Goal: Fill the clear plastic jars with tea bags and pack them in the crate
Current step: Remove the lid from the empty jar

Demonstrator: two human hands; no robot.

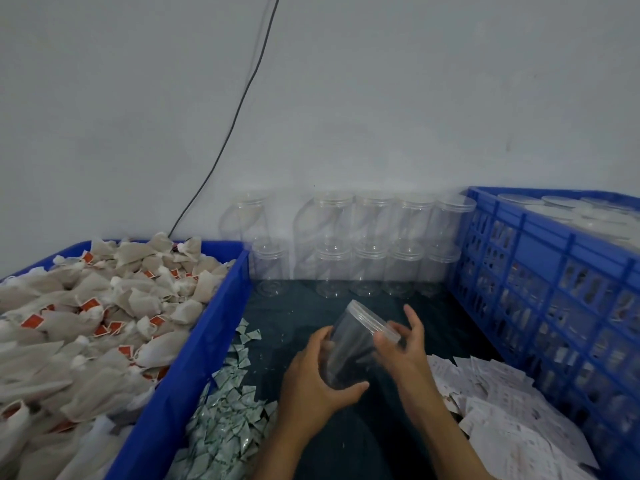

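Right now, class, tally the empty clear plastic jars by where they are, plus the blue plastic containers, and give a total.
Empty clear plastic jars stacked by the wall: 10
Clear plastic jar held between left hand and right hand: 1
Blue plastic containers, bin and crate: 2
Total: 13

Dark cloth [346, 441] w/ bins, empty jars [367, 268], sachets [225, 410], labels [502, 403].

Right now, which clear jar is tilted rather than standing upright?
The jar held between both hands: left hand grips its base, right hand its lid end. The stacked jars by the wall stand upright.
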